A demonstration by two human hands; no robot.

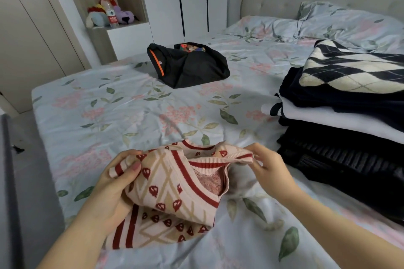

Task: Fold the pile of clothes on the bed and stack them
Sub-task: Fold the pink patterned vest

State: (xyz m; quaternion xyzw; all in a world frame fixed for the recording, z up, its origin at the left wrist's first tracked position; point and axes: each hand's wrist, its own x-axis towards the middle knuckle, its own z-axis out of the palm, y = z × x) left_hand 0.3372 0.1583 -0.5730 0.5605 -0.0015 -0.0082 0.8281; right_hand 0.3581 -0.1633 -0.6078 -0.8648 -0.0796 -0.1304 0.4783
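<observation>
1. Head view, starting at the fingers: the left hand (113, 183) has its fingers (133, 167) curled round one bunched shoulder of the pink knit vest (172, 194), thumb pressed on top. The right hand (271, 168) pinches the ribbed, red-striped edge on the far side of the neck opening with its fingers (259, 149).
2. The vest hangs crumpled between both hands, low over the near part of the bed (131, 105). Its V-neck gapes upward and toward the right hand, and the hem trails down by the left forearm. Its long axis therefore runs slantwise, from near-left to far-right.
3. My guess is that it needs spreading flat before any fold; bare sheet lies straight ahead, just beyond both hands.
4. The stack of folded clothes (341, 116), topped by an argyle knit (349, 72), sits to the right, nearer the right hand.
5. A black garment (188, 65) lies unfolded far ahead, well apart from both hands.
</observation>
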